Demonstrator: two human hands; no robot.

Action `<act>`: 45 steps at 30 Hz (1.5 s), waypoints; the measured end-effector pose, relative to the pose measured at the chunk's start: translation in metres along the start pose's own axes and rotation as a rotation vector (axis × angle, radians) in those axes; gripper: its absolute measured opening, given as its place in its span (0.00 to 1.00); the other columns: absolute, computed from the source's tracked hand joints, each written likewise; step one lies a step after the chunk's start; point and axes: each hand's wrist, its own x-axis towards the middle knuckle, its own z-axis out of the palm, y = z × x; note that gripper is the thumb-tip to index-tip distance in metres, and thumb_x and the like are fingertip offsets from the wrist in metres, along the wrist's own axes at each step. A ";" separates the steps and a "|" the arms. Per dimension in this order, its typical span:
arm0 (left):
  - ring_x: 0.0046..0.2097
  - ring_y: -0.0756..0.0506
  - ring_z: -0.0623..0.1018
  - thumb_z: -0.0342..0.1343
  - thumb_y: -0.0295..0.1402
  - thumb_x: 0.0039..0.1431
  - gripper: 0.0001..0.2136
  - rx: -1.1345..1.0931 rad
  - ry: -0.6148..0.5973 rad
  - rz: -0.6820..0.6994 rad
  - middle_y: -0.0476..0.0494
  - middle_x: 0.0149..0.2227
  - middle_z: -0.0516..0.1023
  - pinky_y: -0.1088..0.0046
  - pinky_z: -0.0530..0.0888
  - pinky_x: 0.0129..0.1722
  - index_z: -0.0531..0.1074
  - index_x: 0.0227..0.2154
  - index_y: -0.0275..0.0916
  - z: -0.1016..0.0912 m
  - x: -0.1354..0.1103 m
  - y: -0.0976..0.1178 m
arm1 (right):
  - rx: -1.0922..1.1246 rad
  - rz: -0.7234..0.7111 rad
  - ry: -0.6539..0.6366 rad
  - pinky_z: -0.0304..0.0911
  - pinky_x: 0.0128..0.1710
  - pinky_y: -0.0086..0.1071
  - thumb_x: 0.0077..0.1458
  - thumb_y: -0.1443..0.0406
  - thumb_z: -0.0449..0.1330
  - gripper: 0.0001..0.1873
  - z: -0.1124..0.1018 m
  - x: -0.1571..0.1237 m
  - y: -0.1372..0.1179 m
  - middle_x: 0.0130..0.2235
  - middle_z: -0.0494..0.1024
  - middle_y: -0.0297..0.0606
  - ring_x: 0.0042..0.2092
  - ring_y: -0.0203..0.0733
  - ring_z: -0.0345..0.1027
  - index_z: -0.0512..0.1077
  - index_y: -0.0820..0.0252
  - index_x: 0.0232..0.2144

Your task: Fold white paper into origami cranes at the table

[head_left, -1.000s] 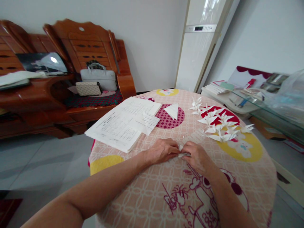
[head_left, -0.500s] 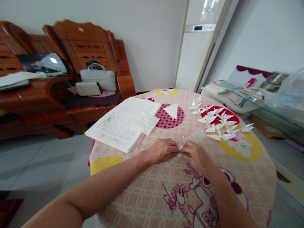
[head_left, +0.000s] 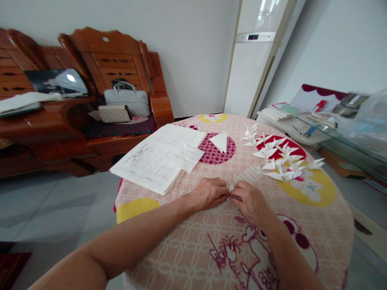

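Close together over the round table, my left hand [head_left: 211, 192] and my right hand [head_left: 247, 197] both grip a small folded piece of paper [head_left: 230, 187]. Fingers of both hands are closed on it and cover most of it, so its exact shape is hidden. Just beyond my right hand, a pale see-through-looking strip [head_left: 248, 173] lies on the cloth. Several white paper cranes [head_left: 279, 155] are grouped to the right. Farther off, a folded paper triangle [head_left: 220, 141] rests on a purple checked circle.
A stack of printed sheets [head_left: 148, 161] lies at the left of the patterned tablecloth [head_left: 178, 257], with a loose paper piece [head_left: 189, 157] on it. Beyond the table's right edge stands a glass-topped stand [head_left: 341, 141] with papers. A wooden sofa [head_left: 121, 48] holds bags [head_left: 127, 100].
The view has shifted very slightly. Both hands stay together on the folded paper, with only slight finger movement.
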 end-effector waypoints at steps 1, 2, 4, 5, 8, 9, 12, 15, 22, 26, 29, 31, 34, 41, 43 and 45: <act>0.36 0.49 0.73 0.50 0.32 0.63 0.08 -0.008 0.004 -0.008 0.45 0.34 0.75 0.75 0.67 0.35 0.74 0.34 0.38 0.000 0.000 0.000 | -0.017 0.004 0.000 0.57 0.36 0.30 0.54 0.71 0.59 0.07 0.001 0.001 -0.001 0.32 0.72 0.38 0.36 0.38 0.66 0.76 0.61 0.27; 0.36 0.49 0.73 0.50 0.32 0.63 0.08 -0.017 0.008 -0.016 0.45 0.35 0.75 0.75 0.67 0.36 0.74 0.35 0.38 0.001 0.000 0.000 | -0.035 0.007 0.001 0.57 0.36 0.30 0.55 0.71 0.59 0.07 0.001 0.001 -0.003 0.32 0.72 0.38 0.36 0.39 0.66 0.77 0.62 0.27; 0.37 0.48 0.73 0.51 0.31 0.61 0.07 -0.036 0.014 -0.034 0.45 0.35 0.76 0.75 0.67 0.36 0.74 0.35 0.38 0.000 0.000 0.000 | -0.068 0.009 0.005 0.56 0.35 0.30 0.56 0.71 0.58 0.09 0.002 0.003 -0.005 0.31 0.72 0.39 0.35 0.39 0.66 0.76 0.62 0.26; 0.38 0.48 0.73 0.51 0.30 0.61 0.06 -0.047 0.015 -0.045 0.45 0.35 0.76 0.75 0.67 0.36 0.74 0.35 0.38 0.000 0.000 0.000 | -0.078 0.011 0.009 0.56 0.34 0.30 0.56 0.71 0.57 0.10 0.002 0.003 -0.006 0.30 0.72 0.39 0.34 0.38 0.66 0.76 0.62 0.26; 0.38 0.48 0.74 0.52 0.29 0.59 0.06 -0.091 0.013 -0.073 0.44 0.35 0.75 0.75 0.68 0.37 0.74 0.35 0.37 -0.001 -0.001 0.000 | -0.059 0.020 0.022 0.55 0.33 0.29 0.55 0.72 0.57 0.11 0.001 0.003 -0.007 0.29 0.71 0.38 0.33 0.37 0.66 0.75 0.62 0.24; 0.39 0.48 0.74 0.52 0.29 0.59 0.06 -0.108 0.014 -0.082 0.44 0.35 0.75 0.76 0.68 0.38 0.74 0.35 0.37 -0.001 -0.001 0.000 | -0.036 0.029 0.027 0.54 0.32 0.29 0.55 0.72 0.57 0.11 0.001 0.003 -0.006 0.28 0.71 0.37 0.32 0.37 0.65 0.75 0.62 0.23; 0.40 0.48 0.74 0.51 0.28 0.60 0.07 -0.157 0.023 -0.100 0.43 0.36 0.75 0.76 0.68 0.39 0.74 0.35 0.37 -0.002 -0.003 -0.001 | 0.058 0.062 0.030 0.53 0.31 0.28 0.54 0.73 0.56 0.12 0.000 0.001 -0.001 0.27 0.70 0.35 0.30 0.35 0.64 0.75 0.61 0.21; 0.39 0.48 0.74 0.51 0.28 0.60 0.07 -0.216 0.033 -0.124 0.43 0.35 0.74 0.76 0.69 0.39 0.74 0.33 0.36 -0.002 -0.004 -0.002 | 0.131 0.079 0.030 0.54 0.31 0.28 0.53 0.73 0.56 0.12 -0.001 0.000 0.003 0.27 0.71 0.35 0.30 0.36 0.65 0.75 0.61 0.21; 0.39 0.49 0.73 0.53 0.27 0.58 0.04 -0.345 0.040 -0.214 0.44 0.36 0.74 0.76 0.69 0.41 0.72 0.31 0.36 -0.004 -0.001 -0.001 | 0.202 0.126 0.019 0.57 0.32 0.28 0.52 0.72 0.56 0.11 -0.004 0.001 0.006 0.28 0.74 0.36 0.30 0.37 0.66 0.77 0.61 0.24; 0.40 0.48 0.73 0.54 0.28 0.58 0.03 -0.358 0.035 -0.243 0.44 0.36 0.73 0.75 0.70 0.42 0.72 0.31 0.36 -0.003 0.000 0.001 | 0.186 0.135 0.029 0.57 0.33 0.28 0.52 0.73 0.55 0.11 -0.003 0.002 0.005 0.28 0.75 0.37 0.31 0.37 0.67 0.76 0.62 0.23; 0.40 0.48 0.73 0.55 0.28 0.57 0.03 -0.378 0.051 -0.291 0.44 0.37 0.73 0.75 0.70 0.42 0.72 0.29 0.36 -0.001 0.002 0.003 | 0.182 0.154 0.036 0.57 0.34 0.28 0.51 0.73 0.56 0.10 -0.001 0.003 0.004 0.28 0.75 0.38 0.31 0.38 0.67 0.76 0.62 0.23; 0.40 0.48 0.74 0.55 0.27 0.56 0.03 -0.392 0.066 -0.329 0.44 0.37 0.73 0.75 0.70 0.42 0.72 0.29 0.36 0.000 0.003 0.004 | 0.180 0.178 0.045 0.57 0.34 0.29 0.51 0.73 0.56 0.10 0.001 0.003 0.005 0.28 0.75 0.38 0.31 0.38 0.68 0.76 0.63 0.24; 0.39 0.48 0.74 0.56 0.26 0.56 0.03 -0.409 0.078 -0.365 0.45 0.37 0.73 0.75 0.71 0.42 0.72 0.28 0.35 0.001 0.004 0.005 | 0.177 0.213 0.058 0.57 0.33 0.29 0.52 0.72 0.56 0.09 0.003 0.003 0.005 0.28 0.75 0.38 0.31 0.38 0.68 0.75 0.62 0.24; 0.39 0.49 0.74 0.55 0.26 0.56 0.04 -0.398 0.089 -0.409 0.45 0.38 0.73 0.75 0.71 0.40 0.72 0.27 0.36 0.005 0.005 0.007 | 0.144 0.243 0.051 0.57 0.32 0.29 0.52 0.71 0.56 0.09 0.004 0.004 0.003 0.27 0.74 0.38 0.31 0.39 0.68 0.74 0.62 0.23; 0.39 0.49 0.74 0.54 0.26 0.56 0.04 -0.385 0.082 -0.410 0.45 0.37 0.73 0.75 0.71 0.40 0.72 0.27 0.36 0.006 0.006 0.007 | 0.143 0.244 0.054 0.56 0.32 0.29 0.52 0.70 0.56 0.09 0.004 0.005 0.002 0.27 0.75 0.38 0.31 0.39 0.68 0.74 0.62 0.23; 0.38 0.49 0.74 0.54 0.27 0.56 0.05 -0.366 0.076 -0.417 0.45 0.37 0.73 0.75 0.71 0.39 0.72 0.27 0.36 0.006 0.006 0.007 | 0.146 0.253 0.057 0.57 0.32 0.29 0.51 0.70 0.56 0.09 0.005 0.005 0.002 0.27 0.75 0.38 0.31 0.39 0.68 0.74 0.61 0.23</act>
